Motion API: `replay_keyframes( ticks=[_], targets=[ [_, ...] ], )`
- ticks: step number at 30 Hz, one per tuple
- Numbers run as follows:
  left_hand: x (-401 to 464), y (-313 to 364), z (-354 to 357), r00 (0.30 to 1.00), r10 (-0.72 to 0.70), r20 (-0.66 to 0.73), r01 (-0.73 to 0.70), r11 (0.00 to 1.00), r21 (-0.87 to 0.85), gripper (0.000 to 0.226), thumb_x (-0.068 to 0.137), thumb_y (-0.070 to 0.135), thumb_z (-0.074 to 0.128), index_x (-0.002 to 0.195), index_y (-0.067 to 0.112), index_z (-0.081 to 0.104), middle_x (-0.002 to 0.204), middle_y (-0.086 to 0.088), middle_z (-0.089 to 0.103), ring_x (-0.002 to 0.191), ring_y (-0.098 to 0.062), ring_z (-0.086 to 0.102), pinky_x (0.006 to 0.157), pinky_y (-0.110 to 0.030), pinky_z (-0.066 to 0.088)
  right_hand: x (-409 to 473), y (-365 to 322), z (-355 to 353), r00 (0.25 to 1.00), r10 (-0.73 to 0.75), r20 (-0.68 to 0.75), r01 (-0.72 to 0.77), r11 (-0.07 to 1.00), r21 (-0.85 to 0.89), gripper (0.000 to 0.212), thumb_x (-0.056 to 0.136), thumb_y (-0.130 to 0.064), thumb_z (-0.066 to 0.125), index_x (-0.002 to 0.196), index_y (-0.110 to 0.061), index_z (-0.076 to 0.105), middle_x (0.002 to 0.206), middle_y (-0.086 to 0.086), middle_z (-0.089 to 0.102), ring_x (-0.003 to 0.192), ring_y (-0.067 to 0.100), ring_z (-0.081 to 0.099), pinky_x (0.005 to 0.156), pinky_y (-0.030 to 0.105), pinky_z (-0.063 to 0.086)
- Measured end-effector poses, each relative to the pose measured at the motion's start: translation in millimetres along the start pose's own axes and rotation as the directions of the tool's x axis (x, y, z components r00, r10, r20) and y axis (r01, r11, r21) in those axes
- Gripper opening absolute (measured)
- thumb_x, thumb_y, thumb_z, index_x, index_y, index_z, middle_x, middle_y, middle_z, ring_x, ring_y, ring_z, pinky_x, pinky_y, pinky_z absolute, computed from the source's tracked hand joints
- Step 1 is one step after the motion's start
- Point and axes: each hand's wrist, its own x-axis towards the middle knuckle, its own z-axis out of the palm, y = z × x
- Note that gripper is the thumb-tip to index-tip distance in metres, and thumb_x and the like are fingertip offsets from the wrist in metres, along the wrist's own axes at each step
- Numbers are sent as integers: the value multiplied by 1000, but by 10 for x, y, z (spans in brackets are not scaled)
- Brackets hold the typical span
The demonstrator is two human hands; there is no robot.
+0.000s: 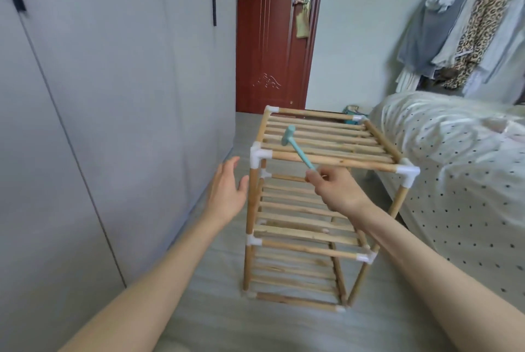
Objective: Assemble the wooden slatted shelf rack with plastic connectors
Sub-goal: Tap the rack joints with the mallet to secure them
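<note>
We note the right hand [336, 189] pinching one small teal plastic mallet [298, 150] over the three-tier wooden slatted rack [321, 209] standing centre-floor; left hand [227, 189] hovers left, fingers apart.

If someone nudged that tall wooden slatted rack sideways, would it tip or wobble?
Probably a little of both. The tall wooden slatted rack stands narrow on thin legs, so it may tip. Its push-fit white plastic corner connectors could let it rack slightly. Thin dowels suggest it is light.
</note>
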Motion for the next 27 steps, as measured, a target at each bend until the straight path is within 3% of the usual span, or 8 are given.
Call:
replay_keyframes(
  ticks=[4, 7, 10, 14, 18, 22, 24, 27],
  targets=[
    [310, 7, 334, 987, -126, 98, 146, 958, -245, 32, 97, 15, 48, 129, 10, 47, 124, -5, 56, 120, -24, 51, 98, -27, 38, 144, -45, -77, 995, -38, 91, 51, 989, -139, 25, 99, -19, 41, 102, -6, 62, 59, -1, 43, 51, 12, 38, 49, 24, 31],
    [393, -22, 469, 994, -109, 25, 111, 934, -340, 6, 97, 18, 48, 100, 21, 52, 90, 3, 61, 92, -21, 59, 71, -23, 45, 285, -191, -125, 958, -261, -115, 237, 952, -193, 22, 99, -21, 40, 97, -13, 60, 58, -7, 44, 48, 6, 39, 45, 17, 28],
    [422, -111, 469, 997, -73, -25, 60, 936, -346, 6, 96, 19, 51, 93, 23, 54, 83, 0, 63, 86, -23, 61, 74, -32, 48, 255, -230, -38, 857, -410, -312, 397, 912, -106, 20, 100, -21, 38, 95, -16, 57, 57, -9, 46, 47, 0, 47, 42, 13, 33],
    [404, -139, 483, 995, -88, -38, 67, 924, -378, 5, 93, 15, 55, 93, 19, 57, 79, 8, 63, 85, -19, 62, 78, -32, 47, 235, -50, 164, 959, -272, 81, 281, 868, -410, 31, 101, -25, 34, 94, -8, 59, 78, 7, 62, 70, 18, 61, 63, 31, 47],
    [396, -147, 495, 995, -95, -34, 74, 916, -394, 5, 94, 20, 55, 98, 22, 58, 83, 11, 63, 85, -11, 60, 73, -22, 45, 331, -148, 62, 849, -421, -321, 383, 907, -177, 24, 100, -23, 36, 85, -13, 52, 57, -7, 48, 45, 2, 47, 42, 13, 36],
    [375, -133, 504, 994, -106, -41, 81, 913, -400, 5, 94, 18, 55, 98, 22, 56, 82, 13, 60, 83, -9, 58, 68, -17, 40, 281, -97, 159, 980, -179, 82, 197, 901, -385, 31, 102, -29, 32, 93, -11, 55, 80, 7, 59, 69, 19, 59, 65, 32, 48],
    [374, -141, 504, 994, -100, -34, 78, 911, -405, 5, 94, 19, 55, 98, 23, 55, 84, 13, 60, 83, -7, 57, 67, -15, 40, 386, -154, -25, 966, -241, -90, 203, 929, -311, 30, 101, -28, 33, 84, -14, 53, 69, 2, 56, 60, 12, 55, 57, 19, 45],
    [374, -130, 498, 994, -108, -18, 90, 902, -423, 6, 94, 21, 54, 99, 23, 55, 86, 14, 60, 85, -4, 56, 67, -12, 39, 380, -197, -86, 785, -402, -472, 368, 915, -167, 26, 101, -24, 34, 83, -12, 48, 59, -5, 48, 50, 0, 48, 48, 11, 38]
  ],
)
